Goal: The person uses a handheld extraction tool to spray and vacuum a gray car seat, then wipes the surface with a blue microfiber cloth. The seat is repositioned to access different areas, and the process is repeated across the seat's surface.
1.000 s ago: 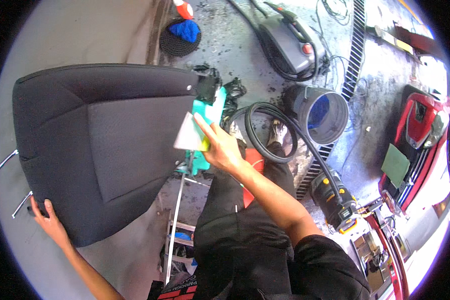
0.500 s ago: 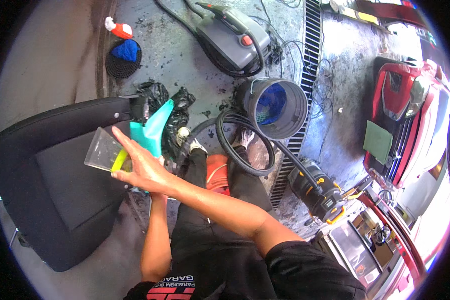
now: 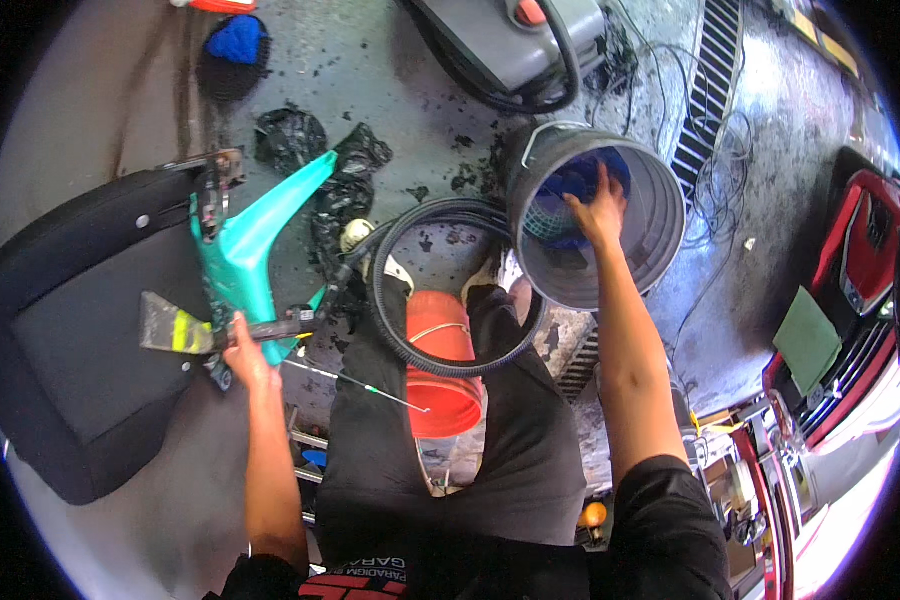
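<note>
My left hand point(image 3: 250, 358) is wrapped around the dark handle of a suction nozzle point(image 3: 175, 330) with a flat clear head and a yellow band. The nozzle's head lies over a black car seat section point(image 3: 80, 340). Just beyond the hand is a glossy teal panel point(image 3: 253, 255) with a narrow arm pointing away. Over on the right, my right hand point(image 3: 602, 208) reaches into a tilted grey bucket point(image 3: 658, 235), fingers apart with nothing seen in them. Below its fingers are a blue cloth-like mass point(image 3: 618, 165) and a pale green perforated insert point(image 3: 545, 222).
A coiled black hose point(image 3: 382, 290) loops between the bucket and an orange bucket point(image 3: 440, 330) between my legs. A grey machine point(image 3: 490, 45) stands at the far side, with loose cables beside a floor drain grate point(image 3: 712, 85). Black plastic bags point(image 3: 292, 140) lie beyond the seat.
My right hand has left the nozzle and moved right into the grey bucket. My left hand now holds the nozzle by its handle, lower and nearer the seat. The head view has shifted.
</note>
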`<state>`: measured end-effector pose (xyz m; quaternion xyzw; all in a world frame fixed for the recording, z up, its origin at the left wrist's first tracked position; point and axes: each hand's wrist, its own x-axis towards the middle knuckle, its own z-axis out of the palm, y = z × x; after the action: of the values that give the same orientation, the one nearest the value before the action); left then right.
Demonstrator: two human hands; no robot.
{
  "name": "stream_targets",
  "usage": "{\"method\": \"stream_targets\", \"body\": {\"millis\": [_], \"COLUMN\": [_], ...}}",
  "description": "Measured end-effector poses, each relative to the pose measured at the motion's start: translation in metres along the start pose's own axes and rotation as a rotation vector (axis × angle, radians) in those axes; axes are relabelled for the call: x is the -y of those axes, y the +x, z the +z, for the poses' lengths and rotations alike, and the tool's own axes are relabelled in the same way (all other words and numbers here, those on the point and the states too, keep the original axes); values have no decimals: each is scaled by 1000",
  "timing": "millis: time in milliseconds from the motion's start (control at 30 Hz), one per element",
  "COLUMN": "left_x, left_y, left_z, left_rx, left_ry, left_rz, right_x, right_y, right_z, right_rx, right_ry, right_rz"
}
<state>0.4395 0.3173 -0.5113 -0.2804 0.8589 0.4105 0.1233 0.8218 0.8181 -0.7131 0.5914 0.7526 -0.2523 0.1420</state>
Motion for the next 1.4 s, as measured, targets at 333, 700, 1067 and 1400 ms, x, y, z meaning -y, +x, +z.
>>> {"method": "stream_targets", "body": {"millis": [333, 700, 1067, 1400], "left_x": [-8, 14, -12, -31], "left_y": [-207, -363, -403, -452], "left_z": [98, 338, 335, 328], "left_rx": [433, 841, 1288, 1264], "left_ry": [252, 63, -409, -65], "left_rz": [627, 371, -393, -11], "right_x": [8, 61, 19, -24], "right_y": [-35, -228, -170, -160], "right_z": [56, -178, -126, -133], "right_rx": [47, 53, -269, -31], "right_ry": [505, 1504, 1725, 2098], "right_rz": [-66, 264, 431, 262]}}
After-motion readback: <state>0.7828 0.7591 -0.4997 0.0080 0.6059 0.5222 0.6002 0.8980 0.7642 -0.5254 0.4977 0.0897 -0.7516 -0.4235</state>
